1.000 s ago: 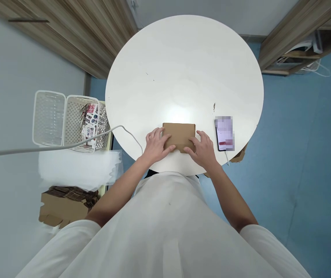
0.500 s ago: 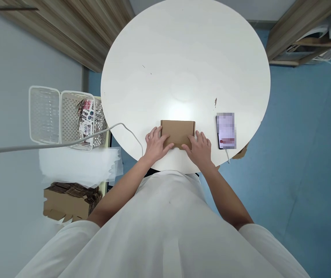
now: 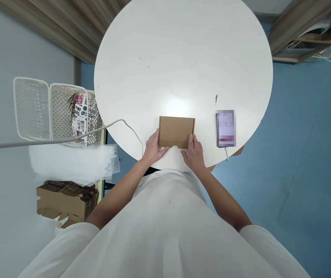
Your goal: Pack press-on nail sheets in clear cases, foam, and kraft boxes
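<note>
Head view: the cardboard box (image 3: 177, 129) lies on the near side of the worktop (image 3: 183, 58). The left hand (image 3: 153, 148) curls at the box's left edge, grip unclear; the right hand (image 3: 195, 154), fingers loosely open, touches its near right corner. Uneven pressure could skew the box or crush that corner.

White table (image 3: 183, 50): box (image 3: 177, 129), probably phone (image 3: 226, 128).

Box (image 3: 176, 129) on table (image 3: 183, 58), at near edge, between left hand (image 3: 153, 150) and right hand (image 3: 196, 153); phone (image 3: 226, 128) farther right. Left of table: basket (image 3: 59, 104) (small items (image 3: 80, 110) inside), then, progressively nearer, sheets (image 3: 70, 160) and flattened cartons (image 3: 61, 200).
</note>
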Available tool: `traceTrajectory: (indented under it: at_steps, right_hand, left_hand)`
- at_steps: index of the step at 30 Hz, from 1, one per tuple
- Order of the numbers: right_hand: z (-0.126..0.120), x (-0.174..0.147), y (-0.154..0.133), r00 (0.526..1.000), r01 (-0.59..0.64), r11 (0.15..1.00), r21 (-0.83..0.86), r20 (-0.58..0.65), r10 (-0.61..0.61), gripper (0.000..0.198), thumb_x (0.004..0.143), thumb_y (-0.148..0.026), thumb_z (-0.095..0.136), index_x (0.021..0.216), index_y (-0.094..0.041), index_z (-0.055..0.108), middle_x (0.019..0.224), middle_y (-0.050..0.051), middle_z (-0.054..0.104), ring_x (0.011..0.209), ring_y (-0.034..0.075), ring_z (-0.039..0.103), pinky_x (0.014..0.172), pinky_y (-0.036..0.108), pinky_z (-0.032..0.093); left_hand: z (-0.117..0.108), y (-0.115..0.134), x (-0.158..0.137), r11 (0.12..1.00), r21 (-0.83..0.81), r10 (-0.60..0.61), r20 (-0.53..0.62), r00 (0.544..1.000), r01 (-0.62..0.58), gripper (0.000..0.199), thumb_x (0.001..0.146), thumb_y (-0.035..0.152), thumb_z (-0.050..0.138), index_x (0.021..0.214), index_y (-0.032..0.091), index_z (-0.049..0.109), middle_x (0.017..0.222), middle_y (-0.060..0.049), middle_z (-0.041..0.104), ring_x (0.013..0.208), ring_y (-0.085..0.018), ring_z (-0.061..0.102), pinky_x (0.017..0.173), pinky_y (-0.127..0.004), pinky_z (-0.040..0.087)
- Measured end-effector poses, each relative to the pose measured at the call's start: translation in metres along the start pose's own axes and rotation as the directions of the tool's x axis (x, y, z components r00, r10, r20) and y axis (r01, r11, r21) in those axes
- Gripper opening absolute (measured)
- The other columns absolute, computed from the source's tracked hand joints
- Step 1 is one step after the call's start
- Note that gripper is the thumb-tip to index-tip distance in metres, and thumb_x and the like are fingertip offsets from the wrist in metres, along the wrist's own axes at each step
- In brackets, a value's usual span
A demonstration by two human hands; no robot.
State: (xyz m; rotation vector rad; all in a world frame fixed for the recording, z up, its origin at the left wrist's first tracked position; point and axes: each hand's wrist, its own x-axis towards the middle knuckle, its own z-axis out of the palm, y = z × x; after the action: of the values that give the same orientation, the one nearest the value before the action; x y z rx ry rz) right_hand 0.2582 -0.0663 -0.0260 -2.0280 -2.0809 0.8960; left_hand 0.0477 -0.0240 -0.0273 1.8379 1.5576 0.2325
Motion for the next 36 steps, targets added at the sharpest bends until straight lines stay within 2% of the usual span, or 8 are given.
traceTrajectory:
  at_steps: [5, 9, 12, 15, 21, 25, 29, 36]
  right_hand:
    - [0.008, 0.004, 0.006, 0.999, 0.007, 0.994, 0.113, -0.052, -0.001, 0.068, 0.084, -0.016, 0.037, 0.144, -0.013, 0.007, 0.141, 0.02, 0.03, 0.129, 0.029, 0.031, 0.099, 0.05, 0.034]
    - [-0.003, 0.002, 0.013, 0.996, 0.066, 0.97, 0.235, -0.073, -0.051, 0.068, 0.085, -0.023, 0.042, 0.144, -0.019, 0.009, 0.135, 0.016, 0.035, 0.125, 0.026, 0.035, 0.097, 0.044, 0.039]
    - [-0.022, -0.001, 0.014, 0.994, 0.11, 0.942, 0.318, -0.057, -0.097, 0.066, 0.085, -0.031, 0.047, 0.143, -0.022, 0.018, 0.125, 0.013, 0.041, 0.115, 0.023, 0.043, 0.092, 0.039, 0.044]
    - [-0.045, -0.001, 0.012, 0.998, 0.062, 0.927, 0.369, -0.042, -0.05, 0.056, 0.087, -0.034, 0.043, 0.139, -0.024, 0.029, 0.108, 0.009, 0.047, 0.094, 0.02, 0.052, 0.081, 0.035, 0.048]
    - [-0.066, 0.014, 0.008, 0.996, 0.014, 0.936, 0.351, -0.092, 0.019, 0.041, 0.091, -0.032, 0.034, 0.13, -0.024, 0.045, 0.092, 0.006, 0.05, 0.079, 0.018, 0.051, 0.069, 0.033, 0.046]
    - [-0.06, 0.019, 0.006, 0.979, 0.015, 0.979, 0.203, -0.204, 0.028, 0.04, 0.091, -0.028, 0.034, 0.127, -0.021, 0.048, 0.09, 0.009, 0.05, 0.082, 0.021, 0.05, 0.068, 0.033, 0.044]
    - [-0.055, 0.014, 0.0, 0.965, -0.079, 0.993, 0.083, -0.244, 0.097, 0.041, 0.09, -0.029, 0.035, 0.126, -0.015, 0.05, 0.079, 0.008, 0.052, 0.071, 0.02, 0.049, 0.06, 0.031, 0.041]
    - [-0.051, 0.011, -0.007, 0.961, -0.077, 0.981, 0.176, -0.247, 0.12, 0.042, 0.091, -0.039, 0.035, 0.122, -0.016, 0.051, 0.083, 0.008, 0.062, 0.07, 0.018, 0.054, 0.062, 0.029, 0.044]
  left_hand:
    - [0.005, 0.001, 0.002, 1.0, 0.015, 0.02, -0.017, 1.0, -0.02, 0.098, 0.07, 0.05, 0.061, 0.144, 0.018, 0.003, 0.135, -0.016, 0.04, 0.122, -0.031, 0.039, 0.096, -0.047, 0.034]
    - [-0.007, 0.003, 0.005, 0.999, 0.043, 0.007, -0.012, 1.0, -0.007, 0.102, 0.066, 0.048, 0.065, 0.144, 0.019, 0.007, 0.123, -0.014, 0.048, 0.113, -0.03, 0.044, 0.091, -0.045, 0.038]
    - [-0.021, 0.01, 0.006, 0.998, 0.057, -0.005, -0.04, 0.999, 0.008, 0.084, 0.071, 0.04, 0.06, 0.141, 0.018, 0.021, 0.107, -0.011, 0.054, 0.099, -0.026, 0.05, 0.082, -0.039, 0.043]
    - [-0.037, 0.019, 0.008, 0.999, 0.052, 0.011, -0.041, 0.999, -0.009, 0.063, 0.077, 0.036, 0.054, 0.135, 0.018, 0.036, 0.091, -0.007, 0.055, 0.086, -0.021, 0.053, 0.073, -0.034, 0.045]
    - [-0.054, 0.034, 0.019, 1.0, 0.02, 0.012, 0.084, 0.996, -0.014, 0.046, 0.086, 0.043, 0.045, 0.124, 0.018, 0.05, 0.08, -0.004, 0.054, 0.071, -0.017, 0.052, 0.067, -0.031, 0.044]
    - [-0.051, 0.039, 0.024, 0.998, 0.068, 0.006, -0.027, 1.0, -0.004, 0.051, 0.086, 0.043, 0.046, 0.129, 0.017, 0.045, 0.087, -0.006, 0.051, 0.074, -0.017, 0.051, 0.064, -0.03, 0.044]
    - [-0.045, 0.042, 0.02, 0.996, 0.075, 0.063, -0.199, 0.978, -0.049, 0.048, 0.084, 0.043, 0.052, 0.125, 0.019, 0.048, 0.086, -0.005, 0.049, 0.076, -0.016, 0.051, 0.063, -0.028, 0.044]
    - [-0.043, 0.041, 0.017, 0.997, 0.05, 0.076, -0.248, 0.966, -0.066, 0.037, 0.083, 0.041, 0.054, 0.11, 0.016, 0.056, 0.075, -0.003, 0.054, 0.067, -0.014, 0.052, 0.064, -0.028, 0.045]
